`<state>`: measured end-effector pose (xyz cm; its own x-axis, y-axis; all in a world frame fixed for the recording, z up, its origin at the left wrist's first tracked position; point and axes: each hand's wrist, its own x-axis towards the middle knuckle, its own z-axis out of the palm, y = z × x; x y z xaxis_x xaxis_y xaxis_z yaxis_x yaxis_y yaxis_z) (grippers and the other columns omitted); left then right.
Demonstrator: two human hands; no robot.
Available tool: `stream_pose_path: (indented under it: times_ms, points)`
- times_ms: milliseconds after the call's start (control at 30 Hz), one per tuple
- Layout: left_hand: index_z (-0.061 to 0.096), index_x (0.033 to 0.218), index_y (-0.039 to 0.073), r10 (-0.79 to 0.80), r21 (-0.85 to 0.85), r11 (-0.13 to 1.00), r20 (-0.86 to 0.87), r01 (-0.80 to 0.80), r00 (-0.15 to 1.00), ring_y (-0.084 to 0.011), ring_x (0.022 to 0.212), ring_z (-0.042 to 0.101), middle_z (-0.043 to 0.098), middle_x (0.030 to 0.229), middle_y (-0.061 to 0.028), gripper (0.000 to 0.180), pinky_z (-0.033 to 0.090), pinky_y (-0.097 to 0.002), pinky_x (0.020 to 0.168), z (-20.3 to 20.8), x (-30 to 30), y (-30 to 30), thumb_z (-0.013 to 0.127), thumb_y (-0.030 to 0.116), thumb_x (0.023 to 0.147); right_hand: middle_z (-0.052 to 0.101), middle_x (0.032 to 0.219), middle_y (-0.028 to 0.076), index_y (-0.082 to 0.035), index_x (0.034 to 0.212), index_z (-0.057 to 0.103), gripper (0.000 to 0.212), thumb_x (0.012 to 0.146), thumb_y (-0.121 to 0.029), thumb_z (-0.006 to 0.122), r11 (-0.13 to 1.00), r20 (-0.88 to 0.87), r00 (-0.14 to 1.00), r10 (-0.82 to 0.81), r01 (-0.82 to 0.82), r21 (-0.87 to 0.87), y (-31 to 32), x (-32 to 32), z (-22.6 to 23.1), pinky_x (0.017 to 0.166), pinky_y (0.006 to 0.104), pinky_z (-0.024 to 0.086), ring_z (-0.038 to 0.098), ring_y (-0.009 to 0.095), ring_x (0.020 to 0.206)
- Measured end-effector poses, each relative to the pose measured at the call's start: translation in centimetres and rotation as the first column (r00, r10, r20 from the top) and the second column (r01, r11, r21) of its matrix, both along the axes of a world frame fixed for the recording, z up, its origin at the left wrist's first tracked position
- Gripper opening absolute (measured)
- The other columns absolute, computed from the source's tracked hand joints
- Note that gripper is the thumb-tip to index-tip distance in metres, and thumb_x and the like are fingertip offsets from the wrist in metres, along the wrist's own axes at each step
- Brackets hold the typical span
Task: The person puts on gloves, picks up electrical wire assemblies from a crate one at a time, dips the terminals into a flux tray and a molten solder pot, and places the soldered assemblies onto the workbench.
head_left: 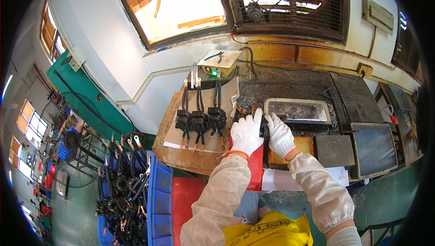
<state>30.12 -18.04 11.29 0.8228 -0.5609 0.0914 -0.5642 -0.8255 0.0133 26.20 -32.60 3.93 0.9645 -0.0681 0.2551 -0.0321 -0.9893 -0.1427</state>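
Note:
My left hand point(247, 134) and my right hand point(280, 134), both in white gloves, close in from either side on a black part point(264, 131). Most of that part is hidden by the fingers, but it resembles the black cable assemblies on the bench. A short dark end point(283, 116) points from my right fingers toward a metal-rimmed rectangular pot point(324, 121) with a silvery grey surface. Left of my hands, three black cable assemblies point(199, 121) lie side by side on white paper point(171, 138), with metal lugs at their far ends and bare copper ends near me.
A shallow tray of amber liquid point(307, 145) sits below my right hand, beside a dark block point(334, 151). A box with a green light point(222, 68) carries pliers point(215, 56). At lower left, a blue crate point(159, 200) holds many cable assemblies; a caged fan point(74, 141) stands beyond.

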Motion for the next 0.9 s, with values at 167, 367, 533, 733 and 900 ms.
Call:
stream_pose_path:
  times_ms: [167,367,533,733,900]
  points:
    - [0.027,0.153,0.017,-0.003,-0.002,1.0,0.002,0.003,1.0,-0.0318,0.107,0.064,0.062,0.119,-0.0136,0.099,0.054,-0.0476,0.088,0.06,0.0,-0.12,0.081,0.037,0.073,0.046,0.145,0.028,-0.002,0.146,0.039,0.072,0.078,-0.007,0.061,0.999,0.072,0.997,0.029,-0.028,-0.014,-0.36,0.04,-0.58,0.107,0.0442,0.044,0.051,0.04,0.13]
    - [0.027,0.154,0.017,0.002,0.007,1.0,0.003,-0.002,1.0,-0.032,0.107,0.064,0.062,0.12,-0.0137,0.1,0.054,-0.0475,0.088,-0.14,0.12,-0.03,0.081,0.038,0.072,0.045,0.146,0.029,-0.001,0.146,0.04,0.07,0.079,-0.006,0.058,1.0,0.07,0.997,0.019,-0.019,-0.005,-0.15,0.01,-0.42,0.107,0.0445,0.044,0.051,0.04,0.131]
    - [0.028,0.152,0.017,0.006,0.0,1.0,-0.01,-0.006,1.0,-0.032,0.107,0.064,0.062,0.12,-0.0136,0.098,0.054,-0.0474,0.088,0.13,-0.01,-0.04,0.081,0.038,0.073,0.044,0.146,0.029,-0.001,0.146,0.039,0.07,0.079,-0.006,0.058,1.0,0.067,0.998,0.019,-0.019,0.006,-0.17,0.06,-0.47,0.108,0.0445,0.043,0.05,0.04,0.132]
    - [0.027,0.152,0.018,0.017,-0.006,1.0,-0.019,-0.017,1.0,-0.0321,0.107,0.064,0.063,0.119,-0.0134,0.098,0.053,-0.0479,0.089,0.04,0.1,-0.14,0.081,0.038,0.072,0.044,0.147,0.028,-0.002,0.147,0.039,0.072,0.078,-0.006,0.061,1.0,0.042,0.999,0.013,-0.013,0.009,-0.08,-0.02,-0.09,0.108,0.0444,0.043,0.049,0.04,0.132]
    - [0.028,0.152,0.018,0.007,-0.012,1.0,-0.014,-0.007,1.0,-0.0324,0.107,0.065,0.063,0.119,-0.0136,0.098,0.053,-0.0479,0.089,0.03,0.17,-0.07,0.081,0.038,0.072,0.043,0.148,0.028,-0.003,0.147,0.039,0.074,0.077,-0.007,0.062,1.0,0.011,1.0,0.001,-0.001,0.005,-0.08,0.07,0.05,0.108,0.0442,0.043,0.049,0.04,0.133]
